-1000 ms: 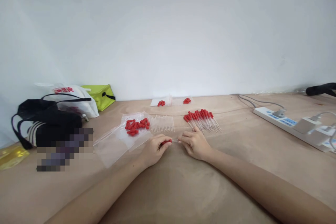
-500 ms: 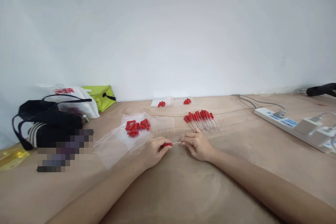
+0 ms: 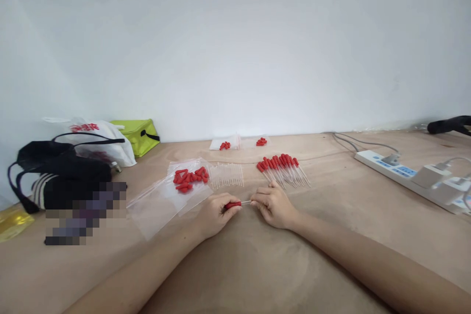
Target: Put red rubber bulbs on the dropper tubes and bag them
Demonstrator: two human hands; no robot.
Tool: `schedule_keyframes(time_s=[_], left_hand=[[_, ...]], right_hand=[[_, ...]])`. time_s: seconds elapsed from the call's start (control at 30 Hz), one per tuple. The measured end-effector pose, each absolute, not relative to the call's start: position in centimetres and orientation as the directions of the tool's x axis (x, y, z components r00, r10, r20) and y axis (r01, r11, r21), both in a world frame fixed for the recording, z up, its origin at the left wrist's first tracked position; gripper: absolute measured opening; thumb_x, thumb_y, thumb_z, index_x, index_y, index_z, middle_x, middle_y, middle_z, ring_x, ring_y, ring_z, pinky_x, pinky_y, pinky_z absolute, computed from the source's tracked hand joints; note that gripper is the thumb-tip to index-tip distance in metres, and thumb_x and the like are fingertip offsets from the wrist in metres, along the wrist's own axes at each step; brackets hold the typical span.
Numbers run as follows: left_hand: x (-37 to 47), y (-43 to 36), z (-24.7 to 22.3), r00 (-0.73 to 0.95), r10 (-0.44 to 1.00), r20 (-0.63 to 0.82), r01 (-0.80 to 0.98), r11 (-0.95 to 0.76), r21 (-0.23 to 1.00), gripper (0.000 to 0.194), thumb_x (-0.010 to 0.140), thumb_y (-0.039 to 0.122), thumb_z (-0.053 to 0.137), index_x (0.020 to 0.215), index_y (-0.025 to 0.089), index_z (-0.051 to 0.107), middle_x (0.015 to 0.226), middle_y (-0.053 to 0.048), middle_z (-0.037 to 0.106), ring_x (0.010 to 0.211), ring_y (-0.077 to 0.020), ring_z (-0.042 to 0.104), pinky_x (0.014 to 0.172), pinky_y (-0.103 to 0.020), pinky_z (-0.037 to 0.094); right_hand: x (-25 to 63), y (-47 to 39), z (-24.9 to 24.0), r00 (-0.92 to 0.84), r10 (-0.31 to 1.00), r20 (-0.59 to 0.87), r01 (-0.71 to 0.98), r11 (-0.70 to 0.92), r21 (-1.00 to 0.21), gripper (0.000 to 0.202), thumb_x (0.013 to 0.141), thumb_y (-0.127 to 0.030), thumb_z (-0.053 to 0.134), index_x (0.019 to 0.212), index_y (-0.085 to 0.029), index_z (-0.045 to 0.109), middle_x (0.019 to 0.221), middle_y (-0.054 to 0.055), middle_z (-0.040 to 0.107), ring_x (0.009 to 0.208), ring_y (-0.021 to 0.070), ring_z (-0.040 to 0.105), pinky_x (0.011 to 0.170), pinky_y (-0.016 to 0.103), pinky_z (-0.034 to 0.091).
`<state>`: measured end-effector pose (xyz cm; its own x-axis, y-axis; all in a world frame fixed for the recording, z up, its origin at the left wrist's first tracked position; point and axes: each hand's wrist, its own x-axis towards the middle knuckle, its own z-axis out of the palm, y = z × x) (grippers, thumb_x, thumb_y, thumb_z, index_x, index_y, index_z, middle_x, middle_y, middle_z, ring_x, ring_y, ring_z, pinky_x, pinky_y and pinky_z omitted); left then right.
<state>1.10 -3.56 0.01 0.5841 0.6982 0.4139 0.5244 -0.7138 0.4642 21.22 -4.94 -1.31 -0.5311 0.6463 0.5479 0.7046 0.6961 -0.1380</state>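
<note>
My left hand (image 3: 217, 213) pinches a red cap (image 3: 233, 204) between thumb and fingers. A thin white stick (image 3: 246, 202) runs from the cap to the fingertips of my right hand (image 3: 274, 206), which are closed on its other end. Beyond my left hand, loose red caps (image 3: 191, 177) lie on clear plastic bags (image 3: 154, 211). Beside them is a row of bare white sticks (image 3: 227, 175). Several red-capped sticks (image 3: 285, 164) lie fanned out beyond my right hand, caps pointing away.
Two small bags with red pieces (image 3: 224, 145) (image 3: 261, 142) lie near the wall. On the left are a black bag (image 3: 77, 171), a white plastic bag (image 3: 125, 144) and a green bag (image 3: 138, 137). A power strip (image 3: 390, 166) with cables lies on the right.
My right hand has shifted slightly left, and the visible length of stick between the hands is a little shorter. The view has moved slightly.
</note>
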Motion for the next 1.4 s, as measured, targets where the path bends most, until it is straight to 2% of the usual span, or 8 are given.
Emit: schedule_keyframes(time_s=[0.27,0.37,0.47,0.6,0.83,1.1,1.23,1.4], left_hand=[[0.1,-2.7,-0.1,0.559,0.697,0.450,0.498,-0.716,0.489,0.024,0.078,0.026,0.053,0.101,0.020,0.057,0.089,-0.004,0.062,0.078,-0.0154,0.057,0.068,-0.028,0.046],[-0.3,-2.6,0.0,0.483,0.764,0.428,0.573,-0.645,0.505,0.042,0.074,0.027,0.056,0.114,0.021,0.047,0.095,-0.005,0.059,0.077,-0.0156,0.055,0.065,-0.028,0.047],[-0.3,-2.6,0.2,0.554,0.751,0.359,0.571,-0.657,0.493,0.020,0.076,0.026,0.053,0.094,0.020,0.058,0.086,-0.004,0.061,0.075,-0.0154,0.055,0.068,-0.028,0.046],[-0.1,-2.9,0.4,0.616,0.709,0.342,0.541,-0.697,0.470,0.014,0.078,0.025,0.051,0.086,0.020,0.061,0.086,-0.004,0.061,0.078,-0.0162,0.056,0.071,-0.029,0.045],[-0.1,-2.9,0.6,0.620,0.713,0.327,0.552,-0.692,0.465,0.013,0.078,0.022,0.050,0.085,0.019,0.061,0.085,-0.004,0.061,0.077,-0.0154,0.056,0.069,-0.027,0.044],[0.1,-3.0,0.3,0.624,0.694,0.359,0.542,-0.716,0.440,0.013,0.079,0.020,0.049,0.084,0.018,0.061,0.084,-0.004,0.061,0.077,-0.0148,0.056,0.069,-0.026,0.044],[-0.3,-2.5,0.2,0.511,0.713,0.480,0.670,-0.681,0.296,0.015,0.079,0.019,0.047,0.075,0.017,0.062,0.075,-0.003,0.061,0.072,-0.0161,0.053,0.069,-0.028,0.041],[-2.9,-0.7,0.9,0.243,0.726,0.643,0.938,-0.345,0.035,0.013,0.074,0.025,0.053,0.072,0.018,0.064,0.079,-0.006,0.060,0.080,-0.0228,0.049,0.072,-0.034,0.036]], right_hand=[[21.8,-4.7,-0.1,-0.575,0.603,0.553,0.762,0.640,0.094,0.019,0.079,-0.018,0.043,0.070,-0.018,0.060,0.073,0.005,0.059,0.074,0.0157,0.044,0.065,0.032,0.020],[23.7,-3.3,0.1,-0.255,0.726,0.639,0.915,0.395,-0.085,0.020,0.080,-0.023,0.042,0.077,-0.019,0.061,0.077,0.005,0.061,0.076,0.0167,0.048,0.068,0.032,0.022],[26.1,-1.6,0.1,0.137,0.797,0.588,0.951,0.060,-0.304,0.022,0.079,-0.026,0.041,0.089,-0.019,0.059,0.075,0.004,0.063,0.073,0.0174,0.052,0.068,0.031,0.023],[27.6,-0.3,-0.5,0.304,0.842,0.446,0.930,-0.162,-0.329,0.021,0.077,-0.026,0.042,0.090,-0.018,0.056,0.071,0.004,0.064,0.070,0.0199,0.056,0.067,0.032,0.024],[27.2,0.1,-1.7,0.266,0.853,0.449,0.942,-0.132,-0.308,0.014,0.077,-0.028,0.044,0.079,-0.018,0.054,0.074,0.004,0.064,0.071,0.0203,0.056,0.068,0.033,0.024],[22.8,-1.2,-0.8,-0.008,0.787,0.617,0.966,0.167,-0.200,0.018,0.079,-0.027,0.042,0.075,-0.018,0.057,0.078,0.005,0.063,0.077,0.0184,0.054,0.072,0.033,0.022],[18.4,-0.2,-0.5,-0.024,0.863,0.504,0.958,0.164,-0.236,0.019,0.078,-0.025,0.041,0.078,-0.017,0.058,0.083,0.007,0.064,0.081,0.0197,0.053,0.073,0.034,0.022],[15.0,2.2,0.1,0.176,0.949,0.262,0.927,-0.070,-0.368,0.024,0.075,-0.027,0.045,0.091,-0.014,0.058,0.090,0.013,0.063,0.088,0.0232,0.054,0.075,0.035,0.025]])
